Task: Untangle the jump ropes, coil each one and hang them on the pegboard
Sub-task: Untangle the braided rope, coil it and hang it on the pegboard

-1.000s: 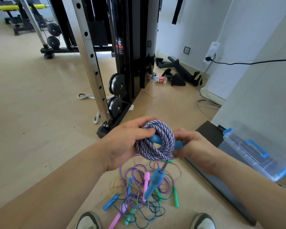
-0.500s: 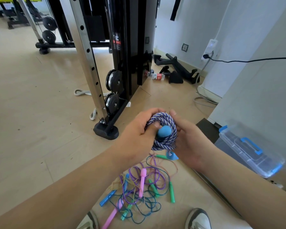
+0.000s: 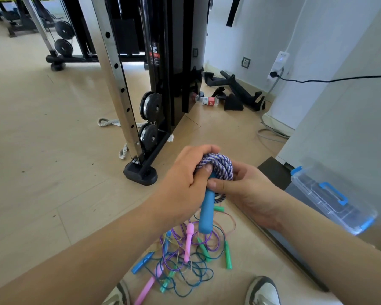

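Note:
A coiled purple-and-white braided jump rope (image 3: 221, 165) is held at waist height between both hands. My left hand (image 3: 185, 183) wraps over the coil from the left, thumb pressed into it. My right hand (image 3: 246, 190) pinches the coil from the right. One of its blue handles (image 3: 207, 211) hangs straight down below the coil. On the floor beneath lies a tangle of thin jump ropes (image 3: 185, 258) in purple, blue and green, with pink (image 3: 188, 242), green (image 3: 228, 256) and blue (image 3: 141, 264) handles. No pegboard is in view.
A black and steel cable machine (image 3: 141, 84) stands just ahead, its foot (image 3: 141, 172) close to my hands. A clear storage box with blue latches (image 3: 330, 199) sits at the right by a white wall. A bottle (image 3: 208, 100) and black attachments lie near the back wall. My shoes (image 3: 263, 291) flank the tangle.
The coil has been squeezed tighter between my hands and turned. The blue handle, end-on half a second ago, now hangs straight down. The view has shifted slightly.

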The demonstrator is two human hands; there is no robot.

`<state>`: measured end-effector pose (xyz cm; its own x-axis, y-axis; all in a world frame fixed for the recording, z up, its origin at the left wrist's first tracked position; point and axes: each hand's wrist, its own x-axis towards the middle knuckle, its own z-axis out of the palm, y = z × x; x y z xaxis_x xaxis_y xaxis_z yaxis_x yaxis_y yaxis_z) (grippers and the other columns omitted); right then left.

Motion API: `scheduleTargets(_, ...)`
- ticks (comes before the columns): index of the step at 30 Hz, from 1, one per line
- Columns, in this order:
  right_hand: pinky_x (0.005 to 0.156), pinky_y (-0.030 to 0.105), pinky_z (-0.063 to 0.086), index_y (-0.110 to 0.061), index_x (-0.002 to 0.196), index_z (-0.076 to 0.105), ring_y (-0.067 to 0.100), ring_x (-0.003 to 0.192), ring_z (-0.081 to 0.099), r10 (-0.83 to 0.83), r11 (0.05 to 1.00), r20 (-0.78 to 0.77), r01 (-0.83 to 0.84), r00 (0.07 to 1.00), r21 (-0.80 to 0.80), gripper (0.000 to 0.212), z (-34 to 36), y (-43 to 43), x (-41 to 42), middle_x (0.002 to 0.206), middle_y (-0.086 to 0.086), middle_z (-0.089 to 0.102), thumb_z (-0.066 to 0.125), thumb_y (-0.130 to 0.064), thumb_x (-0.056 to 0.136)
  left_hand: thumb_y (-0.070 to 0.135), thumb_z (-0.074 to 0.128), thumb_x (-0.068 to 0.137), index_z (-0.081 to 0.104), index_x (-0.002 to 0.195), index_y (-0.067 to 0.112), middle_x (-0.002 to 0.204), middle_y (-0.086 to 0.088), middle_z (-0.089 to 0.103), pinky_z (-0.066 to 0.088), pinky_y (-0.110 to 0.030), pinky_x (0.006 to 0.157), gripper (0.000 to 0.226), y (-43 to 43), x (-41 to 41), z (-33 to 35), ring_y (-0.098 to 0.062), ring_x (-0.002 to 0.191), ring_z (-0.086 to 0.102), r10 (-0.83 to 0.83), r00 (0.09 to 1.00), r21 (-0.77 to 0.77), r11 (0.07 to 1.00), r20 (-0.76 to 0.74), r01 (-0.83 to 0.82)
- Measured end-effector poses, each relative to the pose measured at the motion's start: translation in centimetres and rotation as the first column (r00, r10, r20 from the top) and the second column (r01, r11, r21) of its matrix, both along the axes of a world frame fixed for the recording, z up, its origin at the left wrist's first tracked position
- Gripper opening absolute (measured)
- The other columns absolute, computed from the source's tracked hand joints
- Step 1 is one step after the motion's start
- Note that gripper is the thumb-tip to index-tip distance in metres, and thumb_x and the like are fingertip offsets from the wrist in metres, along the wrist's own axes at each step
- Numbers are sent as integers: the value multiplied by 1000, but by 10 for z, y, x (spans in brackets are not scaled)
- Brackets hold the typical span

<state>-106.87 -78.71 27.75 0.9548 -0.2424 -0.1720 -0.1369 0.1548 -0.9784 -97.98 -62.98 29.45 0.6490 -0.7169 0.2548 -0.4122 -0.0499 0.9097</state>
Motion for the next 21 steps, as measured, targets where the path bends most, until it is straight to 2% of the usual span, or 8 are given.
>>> scheduleTargets(3,109,56,49,-8,129,69,43,120,66,-20,1000,14,20,1000,12,52,2,-5,-3,124,24,72,84,-11,78,8,48,106,57,135,25,123,6,54,54,-35,99,34,-1,1,-1,-7,114,57,-9,1000,-10,1000,9,9)
scheduleTargets(6,107,54,51,-8,127,70,38,115,69,-57,998,28,56,998,10,46,1,-8,-5,123,23,73,83,-12,82,11,48,106,56,133,28,124,7,52,51,-25,98,33,0,3,-3,-3,114,56,-5,1000,16,1000,3,5)
scheduleTargets(8,105,51,53,-6,125,70,35,113,70,-52,997,27,53,998,-53,41,1,-8,-7,121,21,74,78,-11,86,12,47,107,56,131,31,124,7,50,48,-16,94,32,1,4,-3,1,111,55,-9,999,45,999,-52,11)
scheduleTargets(10,103,47,55,-7,125,70,32,113,72,-43,987,20,45,999,-152,34,0,-8,-8,118,17,76,74,-8,91,12,46,107,57,130,30,127,5,49,48,-13,91,31,1,6,-5,2,108,56,-14,995,64,998,-100,20)
scheduleTargets(12,103,45,56,-9,125,70,30,115,72,-28,969,-1,27,1000,-247,29,0,-6,-8,117,12,77,69,-7,96,14,46,108,58,131,29,129,2,50,52,-16,88,30,3,9,-6,-4,108,59,-25,986,76,996,-166,38)
scheduleTargets(15,104,48,55,-10,123,70,31,115,71,-1,946,-18,-5,1000,-324,22,1,-3,-9,116,11,77,61,-10,103,19,44,109,58,131,33,127,-6,60,60,-28,82,29,7,14,1,-12,103,65,-87,931,95,987,-353,128)
scheduleTargets(18,105,52,54,-7,127,67,35,117,69,30,962,-18,-34,999,-273,27,0,-2,-11,119,15,75,60,-18,103,18,45,109,60,130,30,120,-5,69,59,-35,91,28,11,16,7,-14,101,68,-130,867,62,981,-481,182)
scheduleTargets(21,106,52,52,-4,134,60,40,121,66,84,989,-10,-84,996,-123,40,-1,-6,-12,128,23,69,58,-22,98,16,48,108,60,129,27,119,-5,69,58,-34,89,27,10,15,8,-13,97,67,-143,867,52,980,-477,191)
